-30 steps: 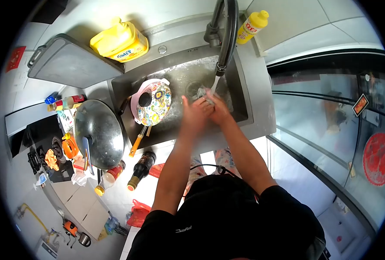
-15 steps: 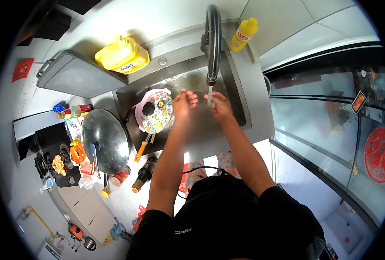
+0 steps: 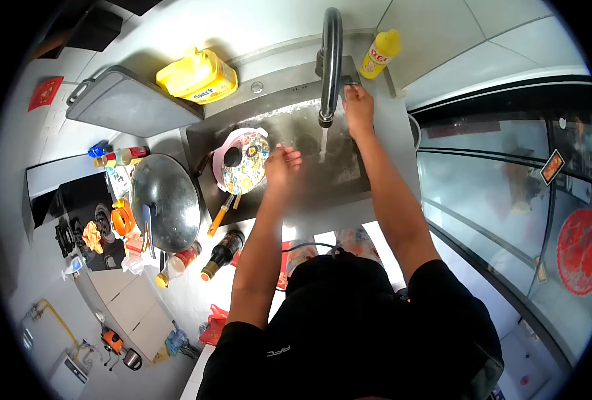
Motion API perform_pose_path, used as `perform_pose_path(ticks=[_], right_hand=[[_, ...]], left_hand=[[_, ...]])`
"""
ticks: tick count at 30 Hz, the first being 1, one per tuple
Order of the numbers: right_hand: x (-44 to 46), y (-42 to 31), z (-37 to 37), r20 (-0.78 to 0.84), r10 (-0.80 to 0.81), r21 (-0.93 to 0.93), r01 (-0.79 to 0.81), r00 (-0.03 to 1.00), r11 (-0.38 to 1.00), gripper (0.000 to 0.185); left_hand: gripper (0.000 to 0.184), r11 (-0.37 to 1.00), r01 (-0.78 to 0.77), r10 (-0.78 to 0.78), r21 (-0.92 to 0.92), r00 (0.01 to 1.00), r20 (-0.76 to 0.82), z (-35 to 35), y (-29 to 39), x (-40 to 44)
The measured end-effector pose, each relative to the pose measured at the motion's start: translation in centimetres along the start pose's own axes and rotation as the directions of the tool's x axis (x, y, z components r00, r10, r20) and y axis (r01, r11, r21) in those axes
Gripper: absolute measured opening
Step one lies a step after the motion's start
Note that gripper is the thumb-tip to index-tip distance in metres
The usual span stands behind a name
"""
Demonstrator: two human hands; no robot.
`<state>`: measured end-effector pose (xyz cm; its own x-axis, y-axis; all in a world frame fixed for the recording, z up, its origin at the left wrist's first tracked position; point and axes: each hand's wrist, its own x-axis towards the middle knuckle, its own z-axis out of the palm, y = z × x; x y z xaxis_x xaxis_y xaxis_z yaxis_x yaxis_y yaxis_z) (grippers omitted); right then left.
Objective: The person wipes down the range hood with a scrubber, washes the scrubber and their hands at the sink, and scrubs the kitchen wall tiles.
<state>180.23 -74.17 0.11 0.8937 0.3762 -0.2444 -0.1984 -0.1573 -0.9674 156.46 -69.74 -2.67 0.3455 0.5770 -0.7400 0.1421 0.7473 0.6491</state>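
Observation:
At the tall faucet (image 3: pixel 331 63), my right hand (image 3: pixel 359 107) is closed on the faucet handle (image 3: pixel 351 81) on its right side. Running water (image 3: pixel 323 140) falls from the spout into the metal sink (image 3: pixel 353 175). My left hand (image 3: pixel 283 161) hovers over the sink with half-curled, parted fingers and nothing visible in it. Just left of it, a pink pot (image 3: pixel 221 148) sits in the sink, topped by a flower-patterned lid (image 3: pixel 251 175) with a black knob. An orange-handled utensil (image 3: pixel 219 219) leans at the sink's left front.
Behind the sink stand a yellow jug (image 3: pixel 199 77), a grey cutting board (image 3: pixel 133 103) and a yellow bottle (image 3: pixel 381 53). To the left are a large glass lid (image 3: pixel 169 203), a dark sauce bottle (image 3: pixel 224 253) and a stove (image 3: pixel 99 230). Glass sliding doors (image 3: pixel 483 180) line the right.
My right hand has left the water stream and moved up and right onto the faucet handle. My left hand stays near the pot. The view has shifted slightly.

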Motion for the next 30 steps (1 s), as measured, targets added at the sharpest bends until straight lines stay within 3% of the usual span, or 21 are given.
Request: perform_pose_path(ticks=[4,6,7,9,10,12,13,15,20,22,25,30], right_hand=[[3.5,1.5,-0.4,0.036,-0.083,-0.144,0.087,0.996,0.986,0.024],[4.2,1.3,-0.6,0.098,-0.292,-0.352,0.307,0.952,0.884,0.024],[4.0,-0.2,-0.7,0.107,-0.291,-0.347,0.310,0.951,0.885,0.024],[3.8,-3.2,-1.4,0.200,0.048,-0.412,0.040,0.979,0.910,0.032],[3.3,-3.7,-1.9,0.209,0.046,-0.409,0.044,0.977,0.911,0.032],[1.7,-4.4,-3.3,0.350,0.325,-0.156,-0.288,0.878,0.945,0.026],[1.0,-3.3,-3.9,0.358,0.326,-0.159,-0.287,0.875,0.945,0.026],[-1.3,-0.5,-4.8,0.564,0.355,-0.032,-0.409,0.745,0.912,0.021],[-5.6,1.5,-5.3,0.605,0.384,0.026,-0.499,0.697,0.866,0.016],[-6.3,1.6,-5.1,0.708,0.344,0.114,-0.581,0.616,0.806,0.020],[-8.0,1.4,-4.2,0.619,0.392,0.147,-0.590,0.681,0.794,0.027],[-9.5,0.9,-3.0,0.507,0.368,0.081,-0.469,0.779,0.880,0.034]], left_hand=[[0.043,0.999,-0.035,0.035,-0.023,0.999,-0.002,-1.0,0.0,-1.1],[0.046,0.999,-0.035,0.035,-0.031,0.999,-0.003,-1.4,-0.4,-2.1],[0.046,0.999,-0.040,0.039,-0.034,0.999,-0.012,-1.7,-0.6,-2.3],[0.053,0.999,-0.027,0.027,-0.044,1.000,-0.005,-2.0,-1.1,-2.7],[0.053,0.998,-0.032,0.032,-0.047,0.999,-0.011,-1.8,-1.0,-3.3],[0.061,0.990,-0.003,0.003,-0.139,1.000,-0.002,-1.6,-1.0,-4.5],[0.061,0.989,-0.007,0.005,-0.144,1.000,-0.009,-1.8,-1.3,-4.7],[0.068,0.972,0.001,0.006,-0.234,1.000,0.029,-2.4,-1.8,-5.2],[0.072,0.968,-0.010,0.022,-0.251,0.999,0.047,-3.2,-2.1,-7.2],[0.075,0.958,-0.010,0.034,-0.285,0.996,0.080,-2.9,-1.4,-8.3],[0.080,0.947,-0.030,0.098,-0.320,0.975,0.198,-2.9,-0.5,-10.0],[0.079,0.954,-0.060,0.126,-0.293,0.969,0.211,-2.8,0.2,-11.9]])
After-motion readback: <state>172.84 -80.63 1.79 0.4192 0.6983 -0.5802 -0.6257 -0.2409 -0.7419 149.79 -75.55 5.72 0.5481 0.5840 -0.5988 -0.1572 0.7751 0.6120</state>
